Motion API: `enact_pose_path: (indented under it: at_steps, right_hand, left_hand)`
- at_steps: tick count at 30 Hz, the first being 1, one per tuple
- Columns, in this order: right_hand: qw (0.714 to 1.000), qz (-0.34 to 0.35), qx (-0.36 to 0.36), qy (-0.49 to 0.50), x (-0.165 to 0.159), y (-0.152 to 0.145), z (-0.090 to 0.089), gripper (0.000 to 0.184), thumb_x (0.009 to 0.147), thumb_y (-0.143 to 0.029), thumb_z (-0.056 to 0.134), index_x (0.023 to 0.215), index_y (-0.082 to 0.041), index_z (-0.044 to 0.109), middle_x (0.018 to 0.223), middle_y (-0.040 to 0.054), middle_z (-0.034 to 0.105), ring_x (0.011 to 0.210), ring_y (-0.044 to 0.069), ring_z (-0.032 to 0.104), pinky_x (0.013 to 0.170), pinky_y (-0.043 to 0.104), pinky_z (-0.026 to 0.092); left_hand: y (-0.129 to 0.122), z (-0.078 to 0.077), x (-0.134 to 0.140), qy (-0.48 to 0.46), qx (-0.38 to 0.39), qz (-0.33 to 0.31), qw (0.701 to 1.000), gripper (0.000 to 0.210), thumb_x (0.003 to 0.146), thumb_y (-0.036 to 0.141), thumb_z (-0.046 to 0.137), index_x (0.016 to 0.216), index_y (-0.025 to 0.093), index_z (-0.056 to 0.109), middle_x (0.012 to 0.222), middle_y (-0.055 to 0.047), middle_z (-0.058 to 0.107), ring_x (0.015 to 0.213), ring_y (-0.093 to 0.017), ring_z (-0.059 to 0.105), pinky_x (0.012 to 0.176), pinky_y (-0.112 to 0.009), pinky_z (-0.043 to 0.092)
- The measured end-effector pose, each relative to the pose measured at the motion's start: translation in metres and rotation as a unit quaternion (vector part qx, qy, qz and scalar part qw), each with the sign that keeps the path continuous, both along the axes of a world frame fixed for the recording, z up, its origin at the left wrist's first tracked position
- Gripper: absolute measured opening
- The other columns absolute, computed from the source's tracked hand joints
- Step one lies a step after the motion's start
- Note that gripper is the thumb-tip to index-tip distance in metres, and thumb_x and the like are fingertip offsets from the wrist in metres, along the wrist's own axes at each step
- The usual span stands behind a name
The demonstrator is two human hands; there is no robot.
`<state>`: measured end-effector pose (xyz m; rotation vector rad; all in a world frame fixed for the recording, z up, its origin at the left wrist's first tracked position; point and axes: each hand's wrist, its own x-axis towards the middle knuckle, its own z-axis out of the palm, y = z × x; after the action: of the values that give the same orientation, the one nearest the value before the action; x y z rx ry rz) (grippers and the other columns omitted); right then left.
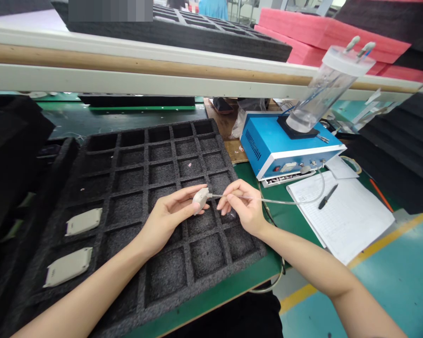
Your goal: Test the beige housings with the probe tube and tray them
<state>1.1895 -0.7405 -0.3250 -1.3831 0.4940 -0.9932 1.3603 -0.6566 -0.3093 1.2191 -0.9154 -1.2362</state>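
My left hand (pixel 174 209) holds a small beige plastic device (pixel 200 199) between thumb and fingers, above a black foam tray (pixel 193 241) divided into square compartments. A thin clear tube (pixel 278 202) runs from the device's right end to the front of a blue box-shaped machine (pixel 289 141). Close to the device, my right hand (pixel 245 204) pinches this tube between thumb and fingers. Two flat beige casings (pixel 68 266) lie in compartments along the tray's left side.
A clear cylinder (pixel 315 94) with fittings on its lid stands tilted in view on the blue machine. Papers (pixel 341 216) and a black pen (pixel 327 196) lie to the right. A shelf edge (pixel 183 70) crosses above, bearing black and pink foam (pixel 324 33). More black foam stands at left.
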Motion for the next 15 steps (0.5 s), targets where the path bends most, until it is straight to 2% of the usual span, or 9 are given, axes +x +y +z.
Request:
enact_pose_path:
  at_steps: [8,15]
  right_hand:
    - [1.000,-0.003,0.001,0.006,-0.0005,0.0009,0.0017,0.013,0.082,-0.029,0.060,0.079,-0.018,0.055,0.062,0.0011,0.069,0.046,0.010,0.059,0.048,0.022,0.048]
    - [1.000,-0.001,-0.004,-0.004,-0.0006,0.0006,0.0020,0.010,0.083,-0.025,0.059,0.079,-0.017,0.055,0.062,0.0008,0.069,0.046,0.010,0.059,0.048,0.021,0.047]
  left_hand:
    - [-0.0001,0.0004,-0.0001,-0.012,0.002,0.005,1.000,0.045,0.074,0.034,0.077,0.116,0.021,0.069,0.101,-0.006,0.075,0.085,-0.019,0.069,0.081,-0.030,0.053]
    - [0.0002,0.0006,-0.0002,-0.008,0.003,0.004,1.000,0.044,0.074,0.035,0.077,0.116,0.022,0.070,0.101,-0.005,0.075,0.086,-0.019,0.069,0.081,-0.029,0.053]
